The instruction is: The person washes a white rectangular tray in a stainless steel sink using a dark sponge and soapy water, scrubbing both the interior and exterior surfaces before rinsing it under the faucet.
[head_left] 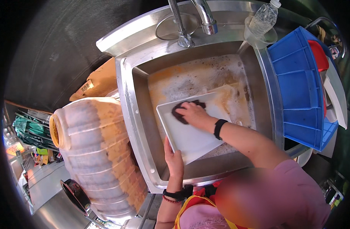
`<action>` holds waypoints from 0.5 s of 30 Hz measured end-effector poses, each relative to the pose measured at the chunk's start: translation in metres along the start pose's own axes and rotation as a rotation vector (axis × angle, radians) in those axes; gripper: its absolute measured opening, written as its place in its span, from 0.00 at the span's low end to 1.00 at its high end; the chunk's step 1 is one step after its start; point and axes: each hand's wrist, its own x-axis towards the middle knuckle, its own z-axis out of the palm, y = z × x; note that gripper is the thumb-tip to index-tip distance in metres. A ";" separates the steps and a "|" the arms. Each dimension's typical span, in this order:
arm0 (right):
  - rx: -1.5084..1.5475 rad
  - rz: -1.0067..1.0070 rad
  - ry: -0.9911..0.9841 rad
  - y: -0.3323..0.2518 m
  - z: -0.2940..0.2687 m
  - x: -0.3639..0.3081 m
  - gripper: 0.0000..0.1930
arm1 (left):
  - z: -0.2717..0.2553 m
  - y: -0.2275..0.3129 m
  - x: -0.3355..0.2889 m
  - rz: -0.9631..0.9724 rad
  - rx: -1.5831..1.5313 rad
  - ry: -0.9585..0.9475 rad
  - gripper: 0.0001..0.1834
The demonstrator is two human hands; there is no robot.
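A white rectangular tray is held tilted over the sink, its far right end dipping into brownish, foamy water. My left hand grips the tray's near left edge, thumb along the rim and most fingers hidden beneath. Pressed flat to the tray's inside near its far left corner is a dark scouring pad, and my right hand is closed over it. The steel sink surrounds the tray on all sides.
A chrome faucet stands at the sink's back. At the back right corner, a clear bottle sits in a plastic tub. A blue crate with red and white items is at right. A large stained plastic barrel flanks the left side.
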 end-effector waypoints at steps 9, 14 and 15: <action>0.056 0.209 0.078 0.034 0.018 -0.005 0.13 | -0.001 -0.006 0.010 -0.115 -0.029 -0.054 0.37; 0.329 -0.023 0.160 -0.032 0.025 0.038 0.14 | 0.005 -0.009 0.013 -0.142 0.016 -0.076 0.37; 0.379 -0.080 0.221 -0.042 0.025 0.046 0.13 | 0.005 -0.008 0.012 -0.143 0.018 -0.076 0.37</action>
